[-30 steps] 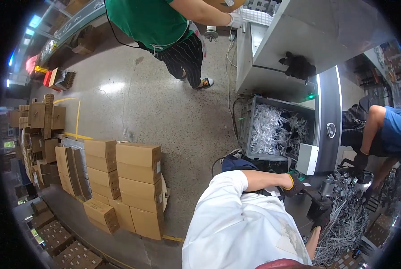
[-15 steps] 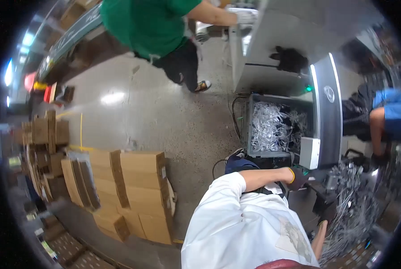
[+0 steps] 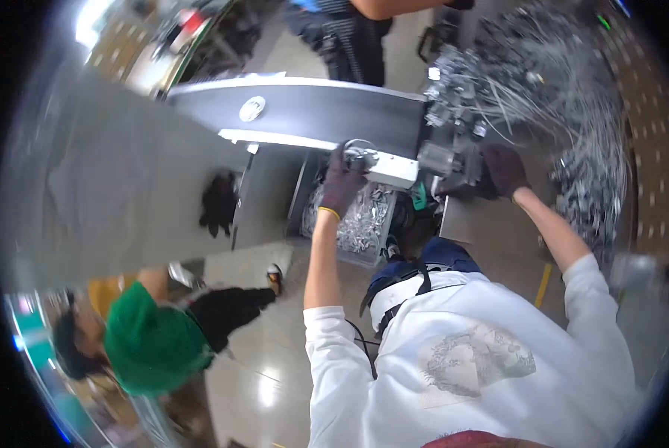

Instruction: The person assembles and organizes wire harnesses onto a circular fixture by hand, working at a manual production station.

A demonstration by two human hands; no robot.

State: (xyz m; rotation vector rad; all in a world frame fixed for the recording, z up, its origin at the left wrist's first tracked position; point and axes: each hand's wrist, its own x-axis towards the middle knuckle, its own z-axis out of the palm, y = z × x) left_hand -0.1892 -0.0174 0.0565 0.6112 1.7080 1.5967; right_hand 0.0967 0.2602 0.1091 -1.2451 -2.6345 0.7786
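Head view: your left hand (image 3: 342, 183) is gripping a shiny piece (image 3: 362, 155) by the white box (image 3: 395, 172).
You're apparently handling it, next needing steadiness; your right hand (image 3: 505, 170) is hiding its grip.

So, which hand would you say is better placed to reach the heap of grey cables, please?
Probably the right hand: it is close to the heap of grey cables, while the left hand is farther off, by the white box.
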